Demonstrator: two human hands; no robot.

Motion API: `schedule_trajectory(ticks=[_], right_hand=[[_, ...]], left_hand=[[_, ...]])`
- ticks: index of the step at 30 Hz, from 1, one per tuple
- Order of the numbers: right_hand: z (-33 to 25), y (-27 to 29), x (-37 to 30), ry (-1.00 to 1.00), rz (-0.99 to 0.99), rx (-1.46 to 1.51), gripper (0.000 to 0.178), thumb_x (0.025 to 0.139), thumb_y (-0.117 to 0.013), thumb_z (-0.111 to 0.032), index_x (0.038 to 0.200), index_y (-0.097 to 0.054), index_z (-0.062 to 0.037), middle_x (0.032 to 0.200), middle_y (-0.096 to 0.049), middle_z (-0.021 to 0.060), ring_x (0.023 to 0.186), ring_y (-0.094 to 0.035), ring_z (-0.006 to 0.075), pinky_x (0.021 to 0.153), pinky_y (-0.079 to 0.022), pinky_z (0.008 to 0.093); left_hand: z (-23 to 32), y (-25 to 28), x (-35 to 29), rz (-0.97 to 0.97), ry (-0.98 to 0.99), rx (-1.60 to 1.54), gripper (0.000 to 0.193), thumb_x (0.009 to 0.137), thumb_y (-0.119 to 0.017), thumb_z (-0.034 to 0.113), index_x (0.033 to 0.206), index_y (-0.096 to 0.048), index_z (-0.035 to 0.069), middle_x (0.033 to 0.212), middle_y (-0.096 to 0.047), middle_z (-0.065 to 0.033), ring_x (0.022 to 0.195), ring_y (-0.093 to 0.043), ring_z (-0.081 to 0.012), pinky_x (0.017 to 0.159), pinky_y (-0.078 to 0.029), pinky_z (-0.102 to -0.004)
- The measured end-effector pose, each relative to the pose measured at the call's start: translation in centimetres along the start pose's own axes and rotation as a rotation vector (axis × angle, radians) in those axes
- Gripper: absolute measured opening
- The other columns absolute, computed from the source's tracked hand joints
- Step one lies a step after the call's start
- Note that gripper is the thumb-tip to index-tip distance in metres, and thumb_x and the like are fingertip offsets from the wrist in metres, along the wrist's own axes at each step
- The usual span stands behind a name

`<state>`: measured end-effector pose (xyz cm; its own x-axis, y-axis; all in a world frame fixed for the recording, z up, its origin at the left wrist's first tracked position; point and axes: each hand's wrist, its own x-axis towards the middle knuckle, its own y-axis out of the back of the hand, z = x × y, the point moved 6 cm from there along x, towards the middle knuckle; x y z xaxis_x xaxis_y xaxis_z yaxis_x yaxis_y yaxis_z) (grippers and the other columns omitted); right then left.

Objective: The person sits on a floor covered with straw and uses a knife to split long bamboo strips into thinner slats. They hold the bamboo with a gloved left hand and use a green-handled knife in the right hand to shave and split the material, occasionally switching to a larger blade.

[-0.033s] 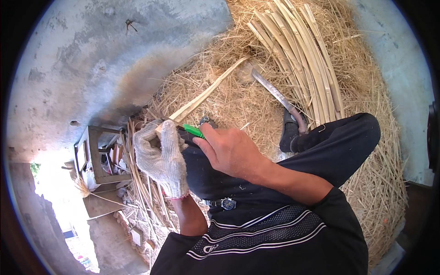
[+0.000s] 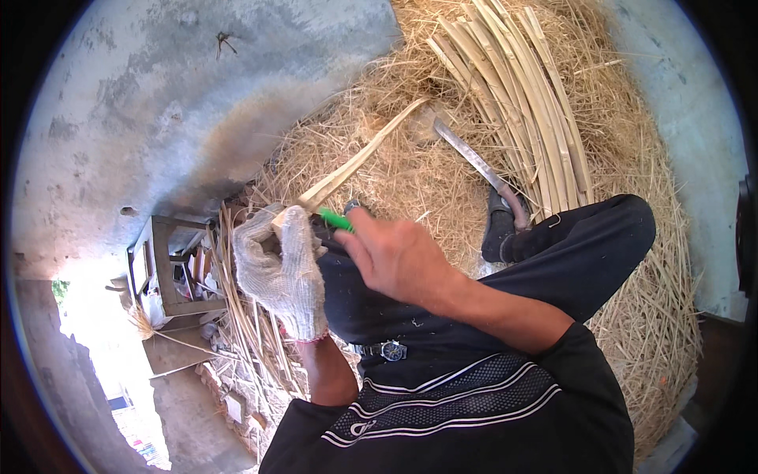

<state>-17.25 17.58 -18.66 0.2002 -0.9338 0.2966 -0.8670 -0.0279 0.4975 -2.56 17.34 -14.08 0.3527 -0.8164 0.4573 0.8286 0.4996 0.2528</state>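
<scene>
Over the straw, the gloved left hand clamps a cane strip; the right hand grips a green-handled tool. Trimmed canes lie stacked; this strip seems unfinished.

I see a pale split bamboo strip slanting up over the straw, and a green-handled tool at its near end.

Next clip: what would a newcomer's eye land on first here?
Probably the white knit glove on the left hand at centre, gripping a pale cane strip that runs up-right over the straw. Beside it the bare right hand holds a green-handled tool. At upper right lies a bundle of split canes, with a long blade alongside.
</scene>
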Motion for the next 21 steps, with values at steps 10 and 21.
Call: schedule_trajectory(ticks=[10,21], right_hand=[[0.4,0.6,1.2,0.051,-0.002,-0.113,0.027,0.099,-0.053,-0.029,0.093,-0.053,-0.0025,0.058,-0.058,0.023,0.053,-0.06,0.0442,0.051,-0.049,0.0516],[11.0,4.1,2.9,-0.197,0.002,-0.265,0.025,0.1,-0.048,-0.026,0.103,-0.053,-0.0016,0.063,-0.061,0.0193,0.056,-0.062,0.0398,0.052,-0.049,0.0498]], left_hand=[[-1.0,0.4,0.2,-0.011,0.034,-0.06,0.024,0.088,-0.073,0.008,0.107,-0.06,-0.001,0.091,-0.065,-0.0093,0.065,-0.062,-0.0083,0.05,-0.053,-0.0215],[-0.2,-0.8,0.4,-0.062,0.01,-0.086,0.029,0.085,-0.074,0.004,0.111,-0.062,-0.003,0.106,-0.065,-0.013,0.079,-0.066,-0.0146,0.06,-0.059,-0.0245]])
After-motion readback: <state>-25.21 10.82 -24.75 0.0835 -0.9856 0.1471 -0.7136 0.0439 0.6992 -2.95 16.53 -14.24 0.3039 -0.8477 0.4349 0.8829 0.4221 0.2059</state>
